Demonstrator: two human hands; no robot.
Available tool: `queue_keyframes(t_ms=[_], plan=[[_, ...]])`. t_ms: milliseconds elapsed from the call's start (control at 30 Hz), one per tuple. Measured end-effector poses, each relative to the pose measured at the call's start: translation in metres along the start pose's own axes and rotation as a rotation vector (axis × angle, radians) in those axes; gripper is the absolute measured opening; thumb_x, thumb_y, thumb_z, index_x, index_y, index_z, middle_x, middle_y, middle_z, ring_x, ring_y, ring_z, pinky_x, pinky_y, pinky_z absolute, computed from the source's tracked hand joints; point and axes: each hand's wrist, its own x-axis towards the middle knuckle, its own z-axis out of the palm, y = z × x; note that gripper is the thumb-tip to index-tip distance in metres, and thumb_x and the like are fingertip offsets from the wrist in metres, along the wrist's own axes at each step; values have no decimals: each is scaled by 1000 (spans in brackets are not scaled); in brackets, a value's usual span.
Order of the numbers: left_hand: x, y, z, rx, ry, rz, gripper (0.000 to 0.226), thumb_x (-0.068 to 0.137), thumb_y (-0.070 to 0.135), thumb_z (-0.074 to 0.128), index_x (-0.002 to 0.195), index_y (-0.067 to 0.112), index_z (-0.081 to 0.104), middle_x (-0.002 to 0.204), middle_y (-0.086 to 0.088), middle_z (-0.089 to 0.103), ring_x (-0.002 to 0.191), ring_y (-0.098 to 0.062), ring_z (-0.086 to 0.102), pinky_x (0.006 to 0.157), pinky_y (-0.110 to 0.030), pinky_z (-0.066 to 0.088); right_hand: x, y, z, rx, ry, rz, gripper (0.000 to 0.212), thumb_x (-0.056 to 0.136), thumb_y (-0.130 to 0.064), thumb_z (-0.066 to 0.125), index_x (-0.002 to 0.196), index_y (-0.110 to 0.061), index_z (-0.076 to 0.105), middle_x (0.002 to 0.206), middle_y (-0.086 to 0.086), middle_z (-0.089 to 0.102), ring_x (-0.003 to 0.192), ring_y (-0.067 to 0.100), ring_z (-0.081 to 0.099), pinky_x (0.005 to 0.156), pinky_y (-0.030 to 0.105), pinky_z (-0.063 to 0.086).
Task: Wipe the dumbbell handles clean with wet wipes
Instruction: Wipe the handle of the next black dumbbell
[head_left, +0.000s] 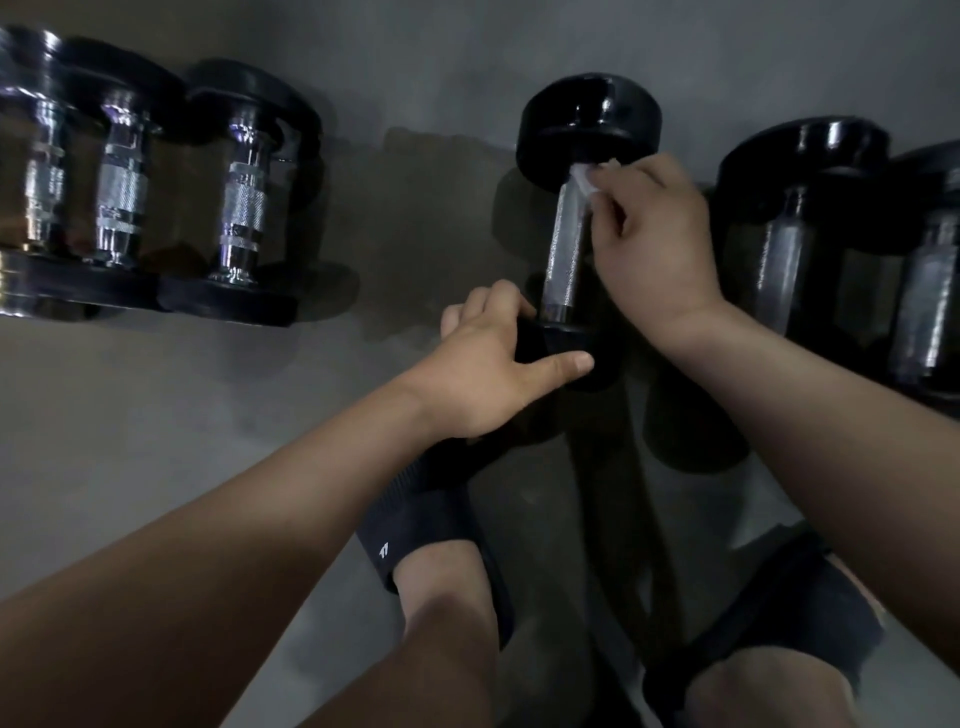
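The dumbbell (589, 124) being worked on lies on the floor (156, 415) right in front of the person. Its handle (563, 249) runs lengthwise away from them, one black head close in and the other at the far end.

The right hand (654, 244) is the one on the job. Its grip is closed in a pinch on a small white wet wipe (584, 179), pressed to the handle at the far end, just under the far head. The left hand (488, 364) has its grip wrapped over the near head, thumb stretched along the front, and looks to be steadying the weight.

So the bare stretch of metal lies from the wipe back toward the person, between the two hands. To my eye the next stroke has to come down that long axis toward the left hand, perhaps with a turn of the bar to reach the underside.

A row of chrome-handled dumbbells (239, 208) sits well off to the left, and dark dumbbells (789, 249) lie just beside on the right. No wipe packet or other container shows from here.
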Motion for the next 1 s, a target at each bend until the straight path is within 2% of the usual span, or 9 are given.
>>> queue_keyframes(t_ms=[100, 267, 333, 467, 567, 633, 733, 833, 1000], plan=[[2, 5, 4, 24, -1, 7, 59, 80, 67, 65, 116, 27, 41, 120, 7, 38, 118, -15, 29, 96, -26, 29, 0, -3, 1, 7, -33, 6, 29, 100, -18, 51, 118, -6, 71, 103, 13, 60, 89, 20, 59, 82, 20, 44], [4, 10, 8, 32, 0, 15, 54, 83, 64, 63, 114, 25, 42, 119, 5, 39, 118, -16, 30, 95, -26, 29, 10, 0, -5, -58, -239, 12, 34, 101, -14, 43, 128, -7, 62, 114, 10, 53, 90, 3, 41, 75, 16, 31], [5, 8, 6, -16, -6, 0, 43, 87, 57, 61, 113, 27, 44, 119, 6, 41, 120, -15, 33, 94, -25, 28, 11, 3, -7, -22, -205, -3, 33, 103, -20, 44, 125, -5, 64, 106, 4, 51, 83, -2, 40, 73, 15, 33], [5, 0, 0, -54, -64, 12, 34, 90, 50, 62, 115, 34, 45, 123, 9, 44, 124, -14, 37, 99, -29, 33, -2, 8, -13, -31, -239, -159, 30, 101, -14, 49, 122, -5, 68, 104, 7, 55, 88, 12, 52, 77, 27, 46], [5, -5, -5, -70, -95, 9, 36, 88, 56, 63, 115, 39, 45, 122, 14, 45, 124, -11, 39, 101, -30, 36, -16, 17, -23, -12, -348, -371, 30, 97, -3, 51, 118, -2, 72, 100, 16, 59, 84, 26, 60, 74, 31, 49], [6, -8, -5, -67, -95, 23, 39, 85, 62, 64, 113, 43, 46, 121, 17, 45, 124, -10, 41, 104, -32, 39, -15, 20, -29, -41, -418, -429, 30, 97, -2, 52, 119, -3, 72, 99, 17, 60, 83, 26, 59, 73, 27, 45], [7, -9, -1, -49, -52, 49, 41, 81, 66, 66, 110, 46, 47, 118, 16, 47, 123, -12, 42, 105, -34, 39, 2, 15, -27, -99, -369, -256, 32, 101, -13, 48, 124, -9, 70, 107, 14, 58, 86, 19, 52, 76, 17, 32], [8, -9, 1, -53, -18, 62, 43, 75, 72, 67, 107, 49, 49, 117, 16, 49, 120, -13, 46, 105, -37, 43, 5, 14, -22, -155, -322, -118, 36, 102, -12, 45, 130, -13, 66, 113, 14, 56, 92, 17, 48, 77, 17, 29], [8, -14, -3, -92, -22, 63, 49, 68, 77, 66, 105, 48, 52, 118, 16, 53, 118, -12, 51, 104, -39, 46, -14, 21, -29, -40, -357, -332, 27, 97, -7, 57, 119, -8, 74, 99, 13, 63, 82, 24, 62, 74, 24, 44]])
